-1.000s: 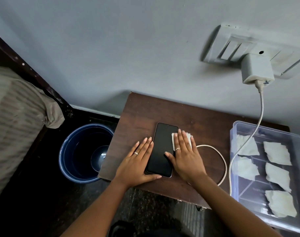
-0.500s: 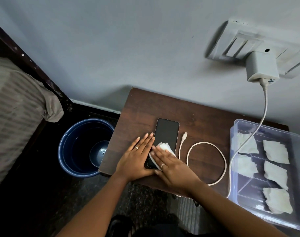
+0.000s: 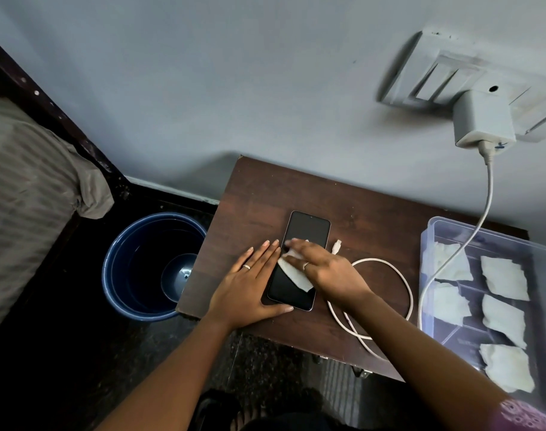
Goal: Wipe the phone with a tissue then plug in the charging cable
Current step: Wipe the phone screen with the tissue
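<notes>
A black phone (image 3: pixel 307 227) lies screen-up on the small brown table (image 3: pixel 343 206). My left hand (image 3: pixel 250 286) lies flat against the phone's left edge, with the thumb along its near end. My right hand (image 3: pixel 326 269) presses a white tissue (image 3: pixel 293 273) onto the middle of the screen with straight fingers. The white charging cable (image 3: pixel 402 275) is coiled on the table to the right of the phone. Its free plug (image 3: pixel 337 246) rests just beside the phone. The cable runs up to a white charger (image 3: pixel 483 118) in the wall socket.
A clear plastic box (image 3: pixel 433 228) holding several folded tissues stands on the table's right side. A blue bucket (image 3: pixel 116 275) sits on the dark floor to the left of the table. A bed with a grey cover (image 3: pixel 26 188) fills the far left.
My right hand has swept the tissue from the phone's right side down to its near end, then up to the middle of the screen. My left hand stays put.
</notes>
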Demonstrator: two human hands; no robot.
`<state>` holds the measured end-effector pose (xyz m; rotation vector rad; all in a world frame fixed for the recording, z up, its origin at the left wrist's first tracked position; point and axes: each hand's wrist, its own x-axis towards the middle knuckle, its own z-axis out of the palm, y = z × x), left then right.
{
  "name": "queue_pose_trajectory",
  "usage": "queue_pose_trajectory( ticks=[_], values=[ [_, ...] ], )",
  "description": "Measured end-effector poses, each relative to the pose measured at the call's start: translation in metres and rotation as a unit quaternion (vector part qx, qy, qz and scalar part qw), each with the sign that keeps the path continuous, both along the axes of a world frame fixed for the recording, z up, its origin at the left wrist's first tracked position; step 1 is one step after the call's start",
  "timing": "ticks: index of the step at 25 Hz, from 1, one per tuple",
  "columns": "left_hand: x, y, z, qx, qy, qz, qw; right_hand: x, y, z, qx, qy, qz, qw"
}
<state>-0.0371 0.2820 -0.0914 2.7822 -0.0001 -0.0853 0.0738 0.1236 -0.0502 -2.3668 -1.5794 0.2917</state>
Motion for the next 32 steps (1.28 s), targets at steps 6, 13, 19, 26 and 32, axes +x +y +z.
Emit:
queue_pose_trajectory(
  ticks=[6, 13, 19, 26, 32],
  values=[
    [-0.002, 0.0, 0.0, 0.012, -0.007, 0.0, 1.0, 0.033, 0.034, -0.009, 0.043, 0.015, -0.233, 0.971],
    [-0.001, 0.0, 0.002, 0.01, 0.005, -0.002, 1.0, 0.001, 0.028, -0.014, 0.043, 0.074, -0.257, 0.963],
    [-0.001, -0.001, 0.002, 0.013, 0.005, -0.007, 1.0, -0.054, -0.002, -0.002, 0.025, 0.098, -0.082, 0.991],
    [-0.002, 0.0, 0.0, 0.024, 0.001, -0.008, 1.0, -0.053, -0.036, 0.002, 0.035, 0.156, -0.152, 0.975],
    [-0.001, 0.0, -0.001, 0.034, -0.005, -0.005, 0.999, -0.012, -0.018, -0.001, 0.052, 0.103, -0.226, 0.967]
  ],
)
